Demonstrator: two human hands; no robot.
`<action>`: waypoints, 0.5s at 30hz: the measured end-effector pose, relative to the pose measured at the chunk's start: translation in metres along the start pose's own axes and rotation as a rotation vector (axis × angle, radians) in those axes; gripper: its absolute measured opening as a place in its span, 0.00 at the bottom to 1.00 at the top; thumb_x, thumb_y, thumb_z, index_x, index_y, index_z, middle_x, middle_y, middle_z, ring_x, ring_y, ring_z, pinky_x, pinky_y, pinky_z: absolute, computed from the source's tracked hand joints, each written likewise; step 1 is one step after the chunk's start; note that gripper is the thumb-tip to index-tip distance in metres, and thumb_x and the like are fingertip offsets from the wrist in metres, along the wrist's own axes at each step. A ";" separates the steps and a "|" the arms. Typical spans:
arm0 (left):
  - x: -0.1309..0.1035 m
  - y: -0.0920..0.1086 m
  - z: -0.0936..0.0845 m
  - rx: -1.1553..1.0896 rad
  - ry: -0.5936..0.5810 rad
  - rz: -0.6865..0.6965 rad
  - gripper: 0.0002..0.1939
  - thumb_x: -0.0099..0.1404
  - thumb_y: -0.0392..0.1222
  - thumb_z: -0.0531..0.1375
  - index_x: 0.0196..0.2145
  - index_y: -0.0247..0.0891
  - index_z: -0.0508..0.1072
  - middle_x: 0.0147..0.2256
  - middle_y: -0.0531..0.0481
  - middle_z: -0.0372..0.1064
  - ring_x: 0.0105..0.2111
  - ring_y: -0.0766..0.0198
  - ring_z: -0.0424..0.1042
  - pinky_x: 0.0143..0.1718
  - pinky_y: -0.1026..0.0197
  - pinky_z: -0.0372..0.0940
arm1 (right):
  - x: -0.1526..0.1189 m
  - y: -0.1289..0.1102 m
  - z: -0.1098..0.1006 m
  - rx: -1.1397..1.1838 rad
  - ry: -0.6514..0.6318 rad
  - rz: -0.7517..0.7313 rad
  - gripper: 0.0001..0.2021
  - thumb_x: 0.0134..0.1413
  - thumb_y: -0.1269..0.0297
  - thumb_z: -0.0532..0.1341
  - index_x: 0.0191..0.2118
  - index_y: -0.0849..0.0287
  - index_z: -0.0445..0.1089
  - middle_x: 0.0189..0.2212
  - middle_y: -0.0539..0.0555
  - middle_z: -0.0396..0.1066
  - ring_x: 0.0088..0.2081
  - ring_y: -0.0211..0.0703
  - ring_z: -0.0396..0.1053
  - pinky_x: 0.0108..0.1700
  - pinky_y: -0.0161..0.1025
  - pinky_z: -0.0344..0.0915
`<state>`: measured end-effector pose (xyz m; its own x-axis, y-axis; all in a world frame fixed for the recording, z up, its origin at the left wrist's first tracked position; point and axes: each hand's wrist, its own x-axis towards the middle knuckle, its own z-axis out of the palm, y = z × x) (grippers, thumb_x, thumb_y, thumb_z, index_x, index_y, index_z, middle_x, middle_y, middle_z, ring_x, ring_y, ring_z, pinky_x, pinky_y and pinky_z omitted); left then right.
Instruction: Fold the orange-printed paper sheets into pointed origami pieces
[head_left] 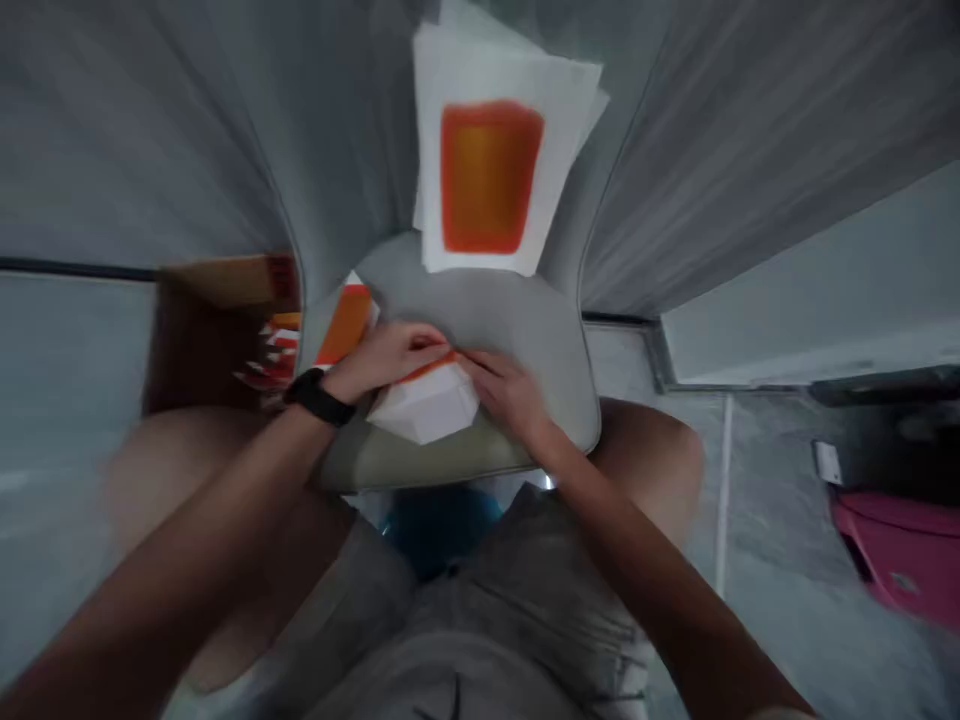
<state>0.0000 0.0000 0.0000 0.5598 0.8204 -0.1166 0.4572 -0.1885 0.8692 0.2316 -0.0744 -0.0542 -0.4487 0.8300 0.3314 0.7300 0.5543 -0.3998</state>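
Note:
A white folded paper piece with an orange edge (431, 402) lies over the front part of the grey chair seat (525, 320). My left hand (394, 355), with a black band at the wrist, has its fingers closed on the piece's upper left edge. At its upper right corner, my right hand (506, 385) pinches the same piece. Just left of my left hand is an orange and white folded paper (346, 325). White sheets with an orange printed panel (491, 180) lean on the chair's backrest. My fingertips are slightly blurred.
To the left of the chair, an open cardboard box (225, 283) holds several red, orange and white paper pieces (281, 350). A pink object (900, 550) rests on the floor at the far right. My knees flank the seat.

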 end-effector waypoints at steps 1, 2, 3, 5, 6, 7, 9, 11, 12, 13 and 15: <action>0.001 0.000 0.001 0.008 -0.008 -0.014 0.22 0.67 0.61 0.62 0.40 0.39 0.82 0.40 0.48 0.82 0.40 0.56 0.78 0.39 0.60 0.67 | 0.000 0.001 0.000 0.005 -0.006 -0.006 0.22 0.73 0.70 0.54 0.66 0.53 0.71 0.60 0.57 0.75 0.57 0.51 0.74 0.62 0.49 0.72; 0.002 -0.001 0.001 0.006 -0.015 -0.026 0.22 0.67 0.61 0.62 0.39 0.39 0.82 0.39 0.48 0.82 0.39 0.56 0.77 0.38 0.60 0.67 | 0.000 0.002 -0.001 0.011 -0.011 -0.013 0.22 0.72 0.71 0.54 0.66 0.51 0.71 0.61 0.56 0.74 0.58 0.50 0.74 0.63 0.49 0.72; 0.004 -0.001 0.002 -0.004 -0.022 -0.037 0.21 0.67 0.61 0.63 0.38 0.39 0.83 0.39 0.48 0.82 0.38 0.57 0.77 0.38 0.60 0.67 | 0.000 0.003 -0.001 0.016 -0.013 -0.019 0.23 0.72 0.71 0.55 0.66 0.50 0.71 0.61 0.55 0.74 0.58 0.50 0.74 0.63 0.49 0.71; 0.006 -0.004 0.004 -0.056 -0.036 -0.054 0.20 0.65 0.60 0.65 0.38 0.40 0.83 0.38 0.47 0.82 0.38 0.58 0.77 0.38 0.59 0.68 | 0.000 0.004 -0.001 0.026 -0.009 -0.033 0.23 0.72 0.71 0.55 0.66 0.49 0.71 0.61 0.54 0.74 0.59 0.49 0.74 0.63 0.50 0.71; 0.008 -0.005 0.004 -0.098 -0.039 -0.061 0.19 0.64 0.60 0.66 0.38 0.40 0.83 0.38 0.47 0.82 0.38 0.58 0.77 0.39 0.59 0.69 | 0.000 0.003 -0.001 0.030 -0.004 -0.039 0.22 0.72 0.71 0.55 0.66 0.49 0.71 0.61 0.54 0.74 0.59 0.49 0.74 0.63 0.50 0.71; 0.009 -0.007 0.005 -0.140 -0.037 -0.067 0.18 0.63 0.59 0.67 0.38 0.40 0.82 0.38 0.47 0.82 0.39 0.59 0.77 0.41 0.58 0.69 | 0.000 0.003 -0.002 0.036 -0.003 -0.043 0.22 0.72 0.71 0.55 0.66 0.48 0.71 0.61 0.54 0.74 0.58 0.49 0.74 0.63 0.50 0.71; 0.010 -0.008 0.005 -0.202 -0.019 -0.083 0.18 0.61 0.57 0.69 0.37 0.40 0.82 0.38 0.46 0.81 0.39 0.59 0.77 0.42 0.57 0.71 | 0.000 0.001 -0.003 0.052 -0.007 -0.044 0.20 0.72 0.68 0.57 0.64 0.48 0.72 0.61 0.55 0.74 0.58 0.50 0.74 0.63 0.51 0.71; 0.010 -0.009 0.004 -0.227 -0.011 -0.096 0.17 0.60 0.56 0.70 0.37 0.39 0.81 0.38 0.46 0.81 0.39 0.60 0.77 0.43 0.57 0.71 | 0.001 -0.002 -0.006 0.080 -0.019 -0.046 0.18 0.72 0.64 0.59 0.63 0.49 0.74 0.61 0.56 0.74 0.59 0.51 0.74 0.62 0.53 0.71; 0.009 -0.008 0.003 -0.235 -0.017 -0.098 0.17 0.60 0.56 0.70 0.38 0.39 0.81 0.38 0.46 0.81 0.39 0.60 0.77 0.43 0.57 0.71 | 0.002 -0.004 -0.007 0.101 -0.023 -0.043 0.17 0.71 0.62 0.60 0.62 0.50 0.75 0.61 0.56 0.74 0.59 0.52 0.73 0.62 0.53 0.71; 0.009 -0.008 0.002 -0.244 -0.023 -0.099 0.17 0.60 0.55 0.70 0.38 0.39 0.81 0.39 0.47 0.81 0.39 0.60 0.77 0.43 0.57 0.71 | 0.002 -0.005 -0.009 0.126 -0.019 -0.036 0.17 0.71 0.60 0.60 0.61 0.50 0.76 0.61 0.56 0.75 0.59 0.52 0.74 0.62 0.54 0.71; 0.007 -0.007 0.001 -0.259 -0.040 -0.103 0.16 0.61 0.54 0.70 0.40 0.40 0.82 0.39 0.47 0.81 0.39 0.60 0.77 0.44 0.58 0.71 | 0.003 -0.007 -0.011 0.198 0.004 -0.017 0.16 0.73 0.60 0.58 0.59 0.51 0.77 0.59 0.56 0.77 0.58 0.51 0.75 0.62 0.53 0.71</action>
<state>0.0015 0.0069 -0.0069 0.5492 0.8049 -0.2249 0.3242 0.0428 0.9450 0.2311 -0.0765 -0.0410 -0.4579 0.8204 0.3425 0.6063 0.5700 -0.5546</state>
